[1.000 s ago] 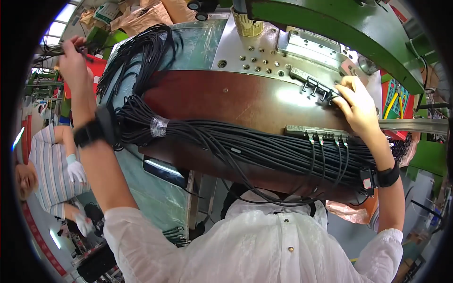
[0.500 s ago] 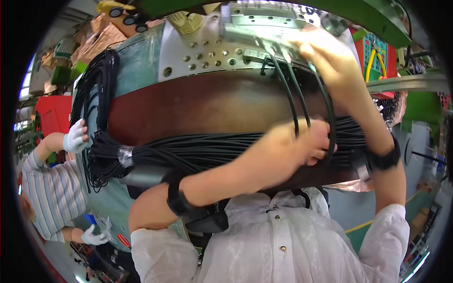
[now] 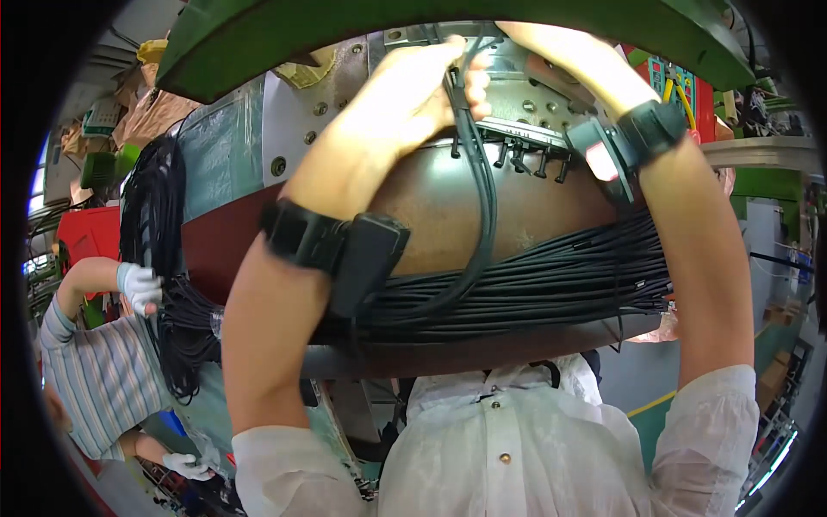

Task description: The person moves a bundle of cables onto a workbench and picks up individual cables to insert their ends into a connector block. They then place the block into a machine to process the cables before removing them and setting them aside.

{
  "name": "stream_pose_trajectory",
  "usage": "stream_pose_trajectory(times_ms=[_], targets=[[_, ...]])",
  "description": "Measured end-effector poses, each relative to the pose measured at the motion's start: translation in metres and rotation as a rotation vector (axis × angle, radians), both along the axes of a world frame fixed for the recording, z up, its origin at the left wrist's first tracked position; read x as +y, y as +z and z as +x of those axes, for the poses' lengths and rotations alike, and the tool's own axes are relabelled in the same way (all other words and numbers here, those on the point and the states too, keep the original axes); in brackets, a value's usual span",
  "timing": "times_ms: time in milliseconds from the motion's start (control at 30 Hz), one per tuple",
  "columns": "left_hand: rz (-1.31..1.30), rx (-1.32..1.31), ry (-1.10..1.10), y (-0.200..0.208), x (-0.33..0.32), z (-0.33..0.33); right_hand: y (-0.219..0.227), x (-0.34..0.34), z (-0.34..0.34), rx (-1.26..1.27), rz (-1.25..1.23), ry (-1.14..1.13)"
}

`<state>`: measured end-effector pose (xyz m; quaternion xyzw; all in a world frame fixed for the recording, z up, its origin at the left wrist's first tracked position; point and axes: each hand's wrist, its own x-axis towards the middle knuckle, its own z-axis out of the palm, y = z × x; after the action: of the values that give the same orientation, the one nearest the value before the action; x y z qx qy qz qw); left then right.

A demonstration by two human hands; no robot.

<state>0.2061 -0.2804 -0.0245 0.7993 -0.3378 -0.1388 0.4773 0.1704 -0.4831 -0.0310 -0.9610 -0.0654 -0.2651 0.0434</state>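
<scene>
My left hand [image 3: 431,95] is closed around a few black cables [image 3: 484,198] at the machine's metal bed. These cables curve down from the hand toward a thick bundle of black cables [image 3: 534,280] lying across the brown surface [image 3: 413,207]. Farther forward, my right hand [image 3: 538,36] reaches under the green beam [image 3: 448,21]; its fingers are hidden behind the beam. Between my arms sits a metal mould plate [image 3: 525,131] with several dark pins or short cable ends sticking out along its near edge. Black bands with box-shaped devices are strapped to both my wrists.
At the left, a person's white-gloved hand [image 3: 139,287] touches hanging black cables [image 3: 155,198]; their other gloved hand [image 3: 188,466] is lower. A yellow glove [image 3: 306,71] lies on the metal bed. A red control panel [image 3: 680,90] stands at the right.
My left hand has moved up and forward from the cable bundle to the metal bed, now holding cables there. My right hand has gone farther forward under the beam. The view has shifted.
</scene>
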Motion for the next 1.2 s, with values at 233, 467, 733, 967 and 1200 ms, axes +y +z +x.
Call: stream_pose_trajectory(times_ms=[233, 467, 733, 967, 1200], targets=[[0.213, -0.917, -0.063, -0.013, 0.003, 0.024, -0.023, 0.025, -0.032, -0.073, -0.068, 0.079], [-0.101, -1.354, -0.067, -0.029, 0.009, 0.042, -0.039, 0.005, -0.026, -0.075, -0.193, 0.021], [-0.036, -1.261, -0.095, -0.039, -0.003, 0.054, -0.030, -0.013, -0.027, 0.085, 0.266, -0.148], [0.001, -1.193, -0.018, -0.045, -0.002, 0.054, -0.028, -0.010, -0.027, 0.099, 0.066, -0.214], [0.325, -1.017, 0.094, -0.045, 0.009, 0.056, -0.022, 0.000, -0.031, 0.159, 0.060, -0.279]])
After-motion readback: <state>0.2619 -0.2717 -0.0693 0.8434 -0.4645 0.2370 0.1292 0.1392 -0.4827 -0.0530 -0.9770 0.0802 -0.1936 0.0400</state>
